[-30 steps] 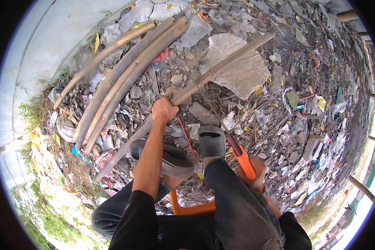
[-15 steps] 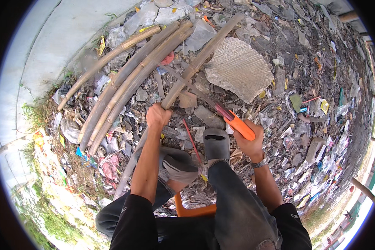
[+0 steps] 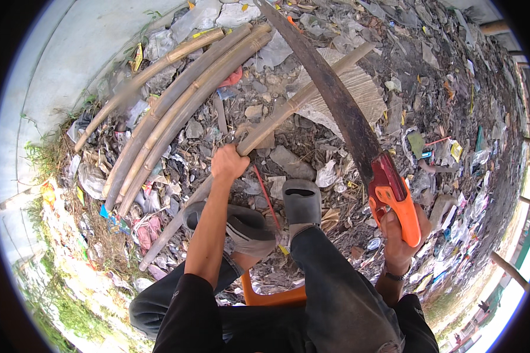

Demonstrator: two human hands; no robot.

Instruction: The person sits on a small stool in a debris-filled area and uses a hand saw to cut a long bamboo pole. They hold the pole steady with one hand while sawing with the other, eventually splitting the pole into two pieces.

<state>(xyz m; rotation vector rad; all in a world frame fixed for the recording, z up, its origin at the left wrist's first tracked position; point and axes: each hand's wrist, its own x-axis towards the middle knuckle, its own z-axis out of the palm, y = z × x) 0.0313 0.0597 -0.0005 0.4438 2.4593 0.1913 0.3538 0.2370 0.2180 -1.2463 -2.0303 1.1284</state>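
My left hand is closed round a bamboo pole, which slants from the lower left up to the right. The pole's far end lies over a flat, ridged stone slab. In my right hand is a hand saw with an orange handle and a long, dark, rust-stained blade. The blade points up and away to the left, raised above the pole and crossing over it in view. Beneath my left forearm, a grey sandal is beside the pole's near part.
Several bamboo poles lie together at the left, near a pale wall. Stones, plastic scraps and litter cover the ground. A thin red stick lies between my feet. Part of an orange stool shows below me.
My right hand has swung the saw off the pole, right and nearer me, its blade now upright and broadside. The pole has turned, its far end shifting right over the slab.
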